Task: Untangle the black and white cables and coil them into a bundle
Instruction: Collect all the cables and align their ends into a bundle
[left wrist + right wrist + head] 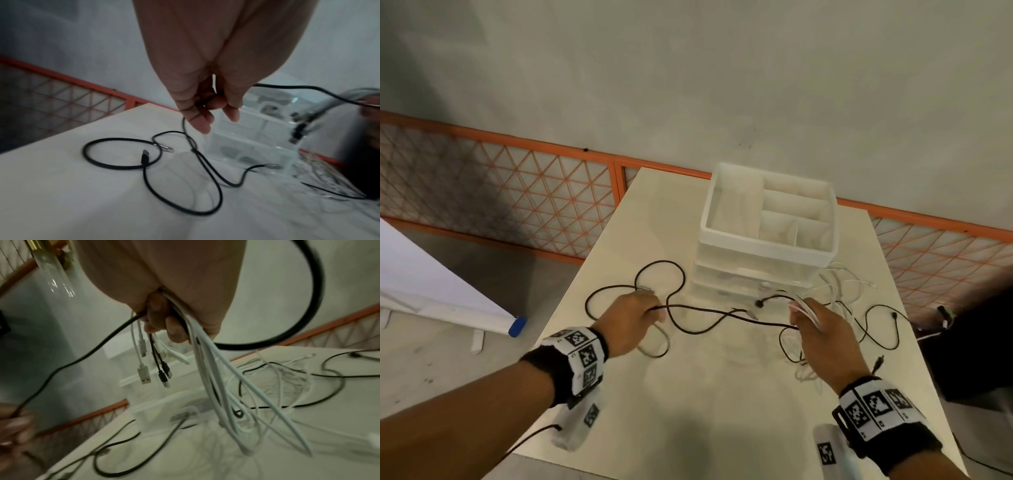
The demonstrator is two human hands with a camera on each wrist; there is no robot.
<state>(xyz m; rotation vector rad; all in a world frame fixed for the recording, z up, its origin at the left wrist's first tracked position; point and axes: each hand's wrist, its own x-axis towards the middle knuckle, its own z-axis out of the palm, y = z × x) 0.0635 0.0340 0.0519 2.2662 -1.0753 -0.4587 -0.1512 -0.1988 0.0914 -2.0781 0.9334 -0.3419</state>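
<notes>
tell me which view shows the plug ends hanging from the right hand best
The right wrist view: the plug ends, white and black, hang below the right hand. The head view shows only that hand's back; the left wrist view shows them blurred.

Black cables looped on table; white cables bunched, dangling.

text: none readable | wristbands: black-and-white square marker patterns only; no letters or numbers legible
</notes>
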